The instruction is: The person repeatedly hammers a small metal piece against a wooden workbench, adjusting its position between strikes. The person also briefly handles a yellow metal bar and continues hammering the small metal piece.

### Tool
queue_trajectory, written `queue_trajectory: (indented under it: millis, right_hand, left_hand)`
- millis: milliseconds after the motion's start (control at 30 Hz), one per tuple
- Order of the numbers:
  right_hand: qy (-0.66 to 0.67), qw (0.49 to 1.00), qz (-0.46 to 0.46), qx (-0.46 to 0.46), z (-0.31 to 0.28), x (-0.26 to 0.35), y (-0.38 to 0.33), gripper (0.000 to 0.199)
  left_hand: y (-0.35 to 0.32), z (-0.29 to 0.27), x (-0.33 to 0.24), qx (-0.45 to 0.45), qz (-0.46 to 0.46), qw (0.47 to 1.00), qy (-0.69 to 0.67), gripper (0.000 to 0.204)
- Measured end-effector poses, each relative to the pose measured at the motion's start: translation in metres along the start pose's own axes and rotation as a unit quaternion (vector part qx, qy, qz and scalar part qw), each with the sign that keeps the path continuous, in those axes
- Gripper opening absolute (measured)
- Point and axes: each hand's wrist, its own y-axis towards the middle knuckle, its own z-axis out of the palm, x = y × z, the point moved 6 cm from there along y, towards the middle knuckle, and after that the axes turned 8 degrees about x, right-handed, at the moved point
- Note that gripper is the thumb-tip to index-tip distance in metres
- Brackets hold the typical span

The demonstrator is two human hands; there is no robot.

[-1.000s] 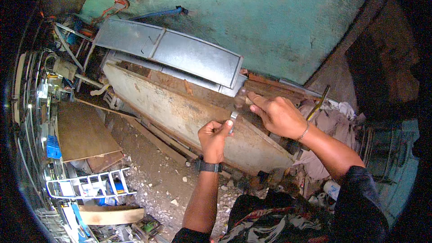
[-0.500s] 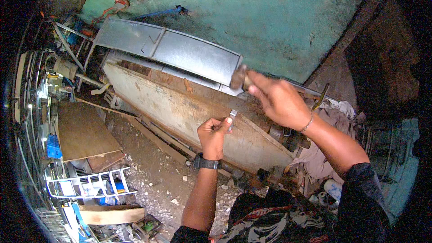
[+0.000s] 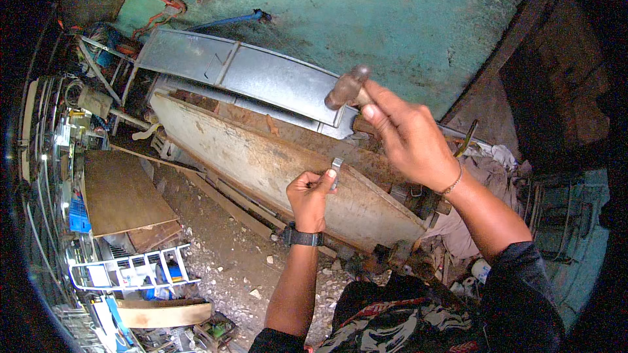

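- A teal plastered wall fills the top of the view, with a blue pipe running along it near the upper left.
- A long rusty metal panel stands on its edge on the rubble floor, slanting from upper left to lower right.
- Behind it, a grey sheet-metal box leans against the wall, parallel to the panel.
- A brown wooden board lies flat on the floor, well left of the panel's lower edge.
- A white wire rack sits near the board, toward the lower left.
- The right hand is raised above the panel's top edge, fingers wrapped tight around a hammer, whose head points up and left.
- The left hand, with a dark watch on the wrist, is at the panel's top edge, thumb and fingers pinched on a small metal chisel.
- The chisel stands upright against the panel's top edge, below the hammer and apart from it.
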Motion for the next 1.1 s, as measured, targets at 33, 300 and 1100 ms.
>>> queue_trajectory:
  millis: [33,300,1100]
  right_hand:
    - [0.024,0.997,-0.043,-0.054,-0.006,0.003,-0.003,0.03]
    - [-0.069,0.989,-0.042,0.123,0.024,-0.018,0.006,0.029]
    - [-0.076,0.983,-0.012,0.168,0.027,-0.021,0.018,0.028]
  left_hand:
    - [0.0,0.0,0.0,-0.001,0.001,1.0,0.0,0.022]
    - [-0.001,-0.002,-0.001,0.007,-0.004,1.0,0.018,0.021]
    - [-0.003,-0.001,-0.002,-0.006,0.002,0.999,0.038,0.022]
